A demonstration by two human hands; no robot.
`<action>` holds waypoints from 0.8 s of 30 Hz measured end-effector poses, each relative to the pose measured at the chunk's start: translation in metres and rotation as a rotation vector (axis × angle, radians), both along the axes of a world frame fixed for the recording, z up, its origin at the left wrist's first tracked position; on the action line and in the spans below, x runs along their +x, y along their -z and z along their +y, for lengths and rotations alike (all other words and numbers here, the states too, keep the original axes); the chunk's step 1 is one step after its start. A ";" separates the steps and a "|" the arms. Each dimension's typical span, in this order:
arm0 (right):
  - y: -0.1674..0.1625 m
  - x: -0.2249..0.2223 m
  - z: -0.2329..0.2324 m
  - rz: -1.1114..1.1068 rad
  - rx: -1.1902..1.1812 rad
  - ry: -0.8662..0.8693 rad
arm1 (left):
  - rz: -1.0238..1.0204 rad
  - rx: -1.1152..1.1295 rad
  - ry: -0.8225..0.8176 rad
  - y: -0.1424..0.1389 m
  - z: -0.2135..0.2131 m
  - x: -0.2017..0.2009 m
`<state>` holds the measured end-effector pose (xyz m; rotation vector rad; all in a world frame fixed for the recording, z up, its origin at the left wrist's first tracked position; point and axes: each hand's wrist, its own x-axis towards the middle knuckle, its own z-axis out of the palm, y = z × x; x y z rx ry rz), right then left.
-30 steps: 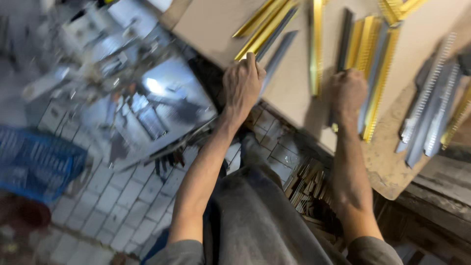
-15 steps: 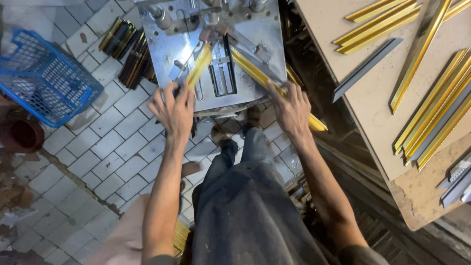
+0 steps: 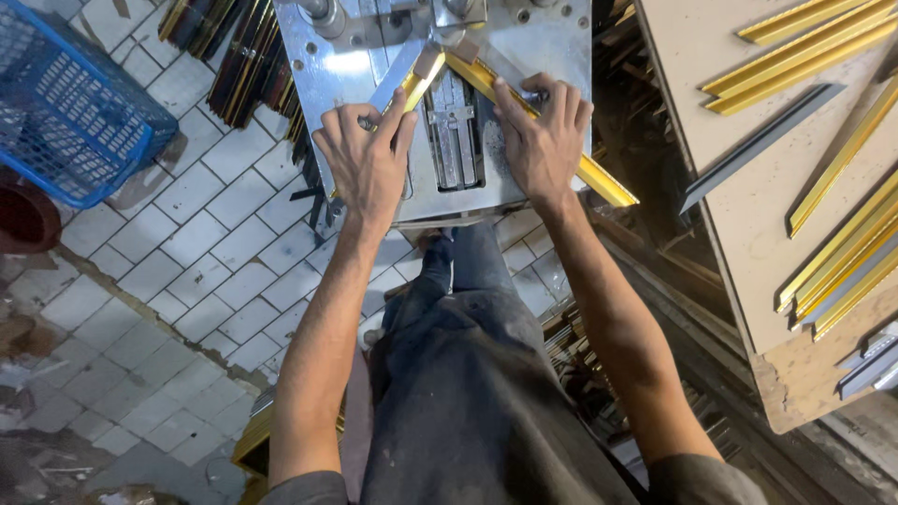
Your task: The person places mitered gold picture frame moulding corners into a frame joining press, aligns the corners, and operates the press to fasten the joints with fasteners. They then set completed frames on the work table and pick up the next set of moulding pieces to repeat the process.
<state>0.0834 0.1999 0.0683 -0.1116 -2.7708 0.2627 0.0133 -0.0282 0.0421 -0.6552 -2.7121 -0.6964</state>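
Note:
My left hand (image 3: 367,161) presses a short gold moulding strip (image 3: 412,87) flat on the shiny steel plate of a joining machine (image 3: 346,65). On the other side, my right hand (image 3: 545,138) holds down a longer gold moulding strip (image 3: 603,180) that juts past the plate's right edge. The two strips meet at an angle near a block at the plate's top centre (image 3: 447,47). A slotted channel (image 3: 456,140) runs between my hands.
A blue plastic basket (image 3: 65,103) stands on the tiled floor at left, a dark red pot (image 3: 23,217) below it. A board table (image 3: 748,206) at right carries several gold mouldings (image 3: 804,42) and a grey one (image 3: 758,150). Dark offcuts (image 3: 234,56) lie beside the machine.
The view swung from the board table to the machine. Both hands carried the gold strips onto the steel plate and now press them together at its centre.

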 end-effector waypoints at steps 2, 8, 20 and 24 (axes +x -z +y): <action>0.000 0.001 0.002 0.015 0.006 -0.008 | -0.007 -0.001 0.004 0.000 0.001 -0.002; -0.008 -0.004 0.002 0.077 -0.057 0.016 | 0.062 0.002 -0.024 -0.004 0.002 -0.004; -0.006 -0.009 -0.002 0.027 0.016 0.012 | 0.027 -0.046 -0.059 -0.005 0.005 -0.002; -0.011 -0.012 -0.002 0.009 -0.001 0.024 | 0.007 -0.062 -0.057 -0.009 0.005 -0.002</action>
